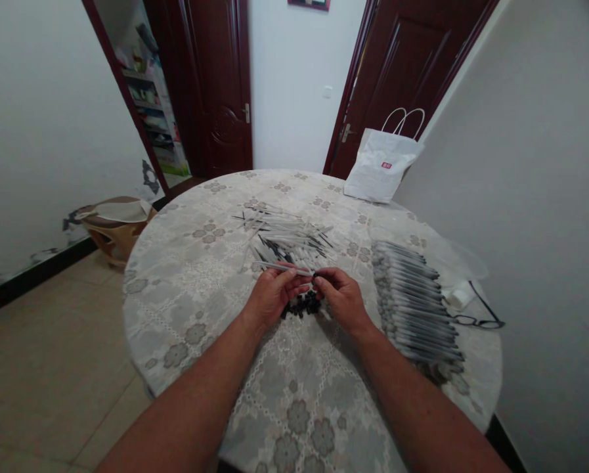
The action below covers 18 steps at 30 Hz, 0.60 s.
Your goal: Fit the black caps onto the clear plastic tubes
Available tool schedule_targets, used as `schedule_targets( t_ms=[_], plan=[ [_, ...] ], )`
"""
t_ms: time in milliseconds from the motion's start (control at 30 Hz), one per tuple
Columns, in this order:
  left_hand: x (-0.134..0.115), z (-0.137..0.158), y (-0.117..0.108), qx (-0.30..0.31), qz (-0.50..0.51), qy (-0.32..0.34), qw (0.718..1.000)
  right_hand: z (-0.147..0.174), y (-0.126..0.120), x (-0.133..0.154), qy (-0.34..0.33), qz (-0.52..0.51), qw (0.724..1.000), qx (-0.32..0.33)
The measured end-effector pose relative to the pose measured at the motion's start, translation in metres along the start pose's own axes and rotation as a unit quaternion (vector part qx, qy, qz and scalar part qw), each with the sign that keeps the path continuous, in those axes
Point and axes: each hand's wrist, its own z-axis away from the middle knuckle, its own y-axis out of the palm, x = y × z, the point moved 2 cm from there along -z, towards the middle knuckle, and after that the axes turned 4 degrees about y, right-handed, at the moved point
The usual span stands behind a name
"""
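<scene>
Holding a thin white pen barrel (303, 272) above the middle of the bench (176, 309), clamped in the left hand (272, 289), while pinching some small black bit (315, 278) at its right end with the right hand (342, 294). Got little black pen parts (303, 304) heaped just nearer, a messy pile of loose barrels (294, 231) farther off, plus neatly rowed pens (417, 302) and glasses (492, 324) over right.
</scene>
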Motion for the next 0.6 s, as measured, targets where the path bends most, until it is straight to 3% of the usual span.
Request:
schedule_targets(
  t_ms=[600],
  plan=[
    [0.0062,-0.0001,0.0007,-0.021,-0.027,0.001,0.999,-0.0024,-0.0006,-0.0079,0.017,0.023,1.000,0.004]
  ],
)
